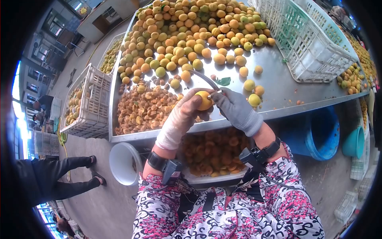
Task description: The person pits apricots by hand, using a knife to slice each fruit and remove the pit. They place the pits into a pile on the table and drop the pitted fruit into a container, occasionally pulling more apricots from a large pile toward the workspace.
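Observation:
Between its fingers and thumb, my left hand (pixel 185 108), in a stained whitish glove, grips a yellow-orange apricot (pixel 204 100). My right hand (pixel 238 110), in a grey glove, is closed around a curved metal tool (pixel 204 79). A short metal end of it meets the apricot's right side; the fingers hide the rest of the tool. Both hands are over the near edge of the metal table (pixel 278 97). A heap of brown pits and pieces (pixel 143 106) lies left of my hands, and whole apricots (pixel 179 40) are piled beyond them.
A white plastic crate (pixel 302 44) stands on the table at right. Below the edge sits a bin of halved apricots (pixel 213 153). A white bucket (pixel 124 164) and blue tub (pixel 324 133) flank me. Another crate (pixel 91 107) holds fruit; a person's legs (pixel 75 175) show at left.

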